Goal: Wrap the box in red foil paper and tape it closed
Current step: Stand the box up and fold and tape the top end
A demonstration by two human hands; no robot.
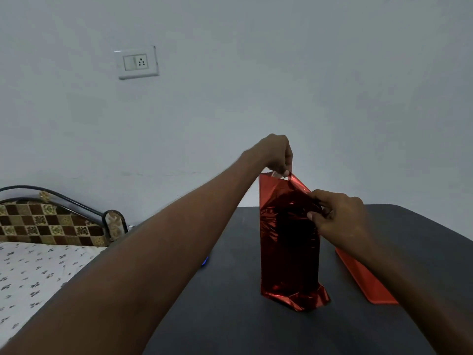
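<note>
A tall box wrapped in shiny red foil paper (289,252) stands upright on the dark table (230,316), its foil crumpled at the bottom right corner. My left hand (277,155) is above the box and pinches the far top edge of the foil, pulling it upward. My right hand (337,216) pinches the near flap of foil at the top of the box. The box itself is hidden under the foil. No tape is in view.
A flat red sheet or lid (363,280) lies on the table to the right of the box. A small blue object (205,261) peeks out beside my left forearm. A bed (38,272) with a patterned headboard stands at the left. A wall socket (138,62) is above.
</note>
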